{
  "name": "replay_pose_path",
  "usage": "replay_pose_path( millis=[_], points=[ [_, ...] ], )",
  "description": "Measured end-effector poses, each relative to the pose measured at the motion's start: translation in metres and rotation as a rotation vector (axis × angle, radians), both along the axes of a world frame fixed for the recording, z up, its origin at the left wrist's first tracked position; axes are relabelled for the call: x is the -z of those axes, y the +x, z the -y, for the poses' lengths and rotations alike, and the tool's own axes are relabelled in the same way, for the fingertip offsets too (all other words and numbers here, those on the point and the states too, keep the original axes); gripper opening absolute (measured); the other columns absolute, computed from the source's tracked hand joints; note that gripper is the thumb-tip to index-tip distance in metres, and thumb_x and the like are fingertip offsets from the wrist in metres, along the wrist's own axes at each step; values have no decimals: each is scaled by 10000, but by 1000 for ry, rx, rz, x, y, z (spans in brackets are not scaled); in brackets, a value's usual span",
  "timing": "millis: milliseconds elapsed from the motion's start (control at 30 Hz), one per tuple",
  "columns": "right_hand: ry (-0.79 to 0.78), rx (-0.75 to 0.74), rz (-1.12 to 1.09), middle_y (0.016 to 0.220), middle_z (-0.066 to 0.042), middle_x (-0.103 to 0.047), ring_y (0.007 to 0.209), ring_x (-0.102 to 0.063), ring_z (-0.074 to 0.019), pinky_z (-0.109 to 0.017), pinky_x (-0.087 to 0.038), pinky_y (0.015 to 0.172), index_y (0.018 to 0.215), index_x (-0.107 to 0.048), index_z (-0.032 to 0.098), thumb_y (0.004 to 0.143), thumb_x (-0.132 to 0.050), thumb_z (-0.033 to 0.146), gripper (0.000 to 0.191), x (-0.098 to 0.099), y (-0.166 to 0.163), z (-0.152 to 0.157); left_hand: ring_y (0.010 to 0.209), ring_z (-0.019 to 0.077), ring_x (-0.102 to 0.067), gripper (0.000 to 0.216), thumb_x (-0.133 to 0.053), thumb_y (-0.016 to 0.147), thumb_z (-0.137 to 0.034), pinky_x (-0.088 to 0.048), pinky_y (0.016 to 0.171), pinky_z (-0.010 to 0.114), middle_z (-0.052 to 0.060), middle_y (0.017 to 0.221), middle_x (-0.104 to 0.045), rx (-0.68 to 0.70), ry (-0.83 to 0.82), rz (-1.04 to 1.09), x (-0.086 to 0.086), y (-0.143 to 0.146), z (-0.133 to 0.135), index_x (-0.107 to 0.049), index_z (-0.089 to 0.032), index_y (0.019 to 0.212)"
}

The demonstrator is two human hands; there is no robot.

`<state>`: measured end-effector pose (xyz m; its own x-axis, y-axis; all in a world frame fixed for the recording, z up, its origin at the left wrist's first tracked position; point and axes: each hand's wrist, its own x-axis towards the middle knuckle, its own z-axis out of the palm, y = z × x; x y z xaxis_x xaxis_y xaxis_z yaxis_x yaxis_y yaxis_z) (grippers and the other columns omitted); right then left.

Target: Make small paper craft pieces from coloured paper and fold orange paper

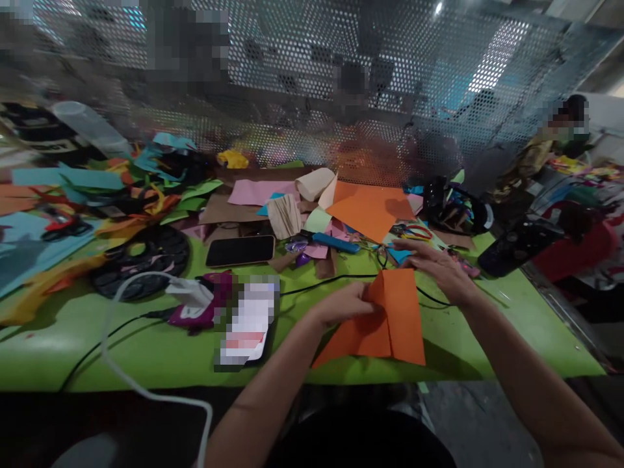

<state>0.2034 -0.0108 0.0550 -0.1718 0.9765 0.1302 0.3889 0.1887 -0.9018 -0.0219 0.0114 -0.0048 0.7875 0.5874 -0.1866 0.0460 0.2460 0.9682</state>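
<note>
A folded piece of orange paper (pixel 405 318) stands near the front edge of the green table, with a crease running down its middle. My left hand (pixel 347 304) grips its left side; some fingertips are hidden by the paper. Just beyond the upper right corner, my right hand (pixel 441 268) has its fingers stretched out and apart, holding nothing that I can see. Past the fingers lie scissors with red and yellow handles (pixel 414 232) and a scrap of blue paper (pixel 398 254). A larger orange sheet (pixel 370 207) lies farther back.
Left of the paper are a lit phone (pixel 251 318), a dark phone (pixel 240 251) and a purple tissue pack (pixel 197 311). A black cable (pixel 322 281) crosses behind the paper. A blue-handled tool (pixel 335 242) lies among scraps. A dark bottle (pixel 511 247) stands right; perforated metal (pixel 302 84) rises behind.
</note>
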Motion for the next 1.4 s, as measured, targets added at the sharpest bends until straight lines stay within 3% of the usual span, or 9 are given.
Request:
replay_pose_path(
  millis=[233, 400, 533, 667, 833, 933, 1100, 1267, 1400],
  points=[
    [67, -256, 198, 1412, -53, -579, 1304, -528, -256, -454, -425, 1075, 1070, -761, 303, 847, -616, 260, 269, 9, 19, 24, 645, 183, -641, 164, -754, 617, -268, -443, 574, 220, 0, 736, -744, 134, 290, -169, -15, 0, -3, -766, -201, 767],
    [-20, -309, 192, 1269, -93, -683, 1169, -622, -272, -469, -454, 1018, 818, -770, 249, 797, -740, 397, 152, 13, 13, 35, 624, 178, -619, 162, -749, 576, -205, -398, 556, 214, -13, 708, -731, 215, 491, -251, -24, 6, -6, -768, -230, 735],
    [-84, -156, 69, 1000, -70, -756, 961, -681, -255, -430, -501, 902, 763, -741, 212, 743, -771, 439, 230, 31, 8, 38, 689, 192, -652, 363, -754, 575, -163, -419, 603, 208, -4, 770, -753, -64, 599, -304, -37, -6, -6, -783, -247, 927],
    [-221, 45, -130, 780, -16, -728, 756, -664, -217, -368, -514, 753, 824, -713, 201, 690, -774, 463, 300, 61, 0, 38, 993, 242, -677, 373, -657, 767, -184, -476, 849, 275, 60, 1083, -753, -329, 751, -337, -47, -26, 3, -721, -223, 1132],
    [-126, 210, 14, 795, -9, -703, 743, -640, -214, -334, -490, 689, 961, -672, 193, 695, -753, 410, 353, 83, -9, 40, 1203, 237, -581, 332, -472, 932, -171, -430, 1032, 385, 85, 1282, -657, -564, 1131, -408, -32, -28, 46, -653, -215, 1207],
    [-39, 238, 335, 805, -15, -697, 709, -629, -215, -329, -468, 657, 1151, -646, 191, 765, -689, 356, 422, 83, -13, 47, 1198, 234, -592, 338, -435, 972, -216, -432, 1043, 392, 103, 1282, -661, -384, 1286, -447, -4, -17, 81, -627, -200, 1250],
    [169, 143, 707, 1061, -94, -737, 890, -681, -271, -378, -495, 765, 1167, -677, 232, 830, -657, 357, 360, 69, -16, 50, 1462, 288, -335, 722, -488, 949, -511, -242, 1197, 468, 145, 1591, -350, -82, 1305, -599, 37, -9, 110, -288, -145, 1539],
    [322, 102, 802, 1130, -121, -726, 1033, -664, -305, -424, -498, 866, 1192, -683, 213, 918, -576, 369, 333, 40, -29, 5, 1484, 289, -291, 761, -460, 941, -575, -216, 1206, 480, 134, 1608, -310, -23, 1241, -642, 40, -12, 108, -291, -134, 1538],
    [335, -12, 828, 1241, -137, -693, 1129, -633, -314, -440, -463, 973, 1245, -661, 170, 913, -577, 241, 350, 30, -70, -51, 1489, 272, -283, 729, -441, 951, -574, -206, 1213, 476, 110, 1613, -307, -18, 1198, -633, 36, -14, 107, -307, -153, 1532]
  ],
)
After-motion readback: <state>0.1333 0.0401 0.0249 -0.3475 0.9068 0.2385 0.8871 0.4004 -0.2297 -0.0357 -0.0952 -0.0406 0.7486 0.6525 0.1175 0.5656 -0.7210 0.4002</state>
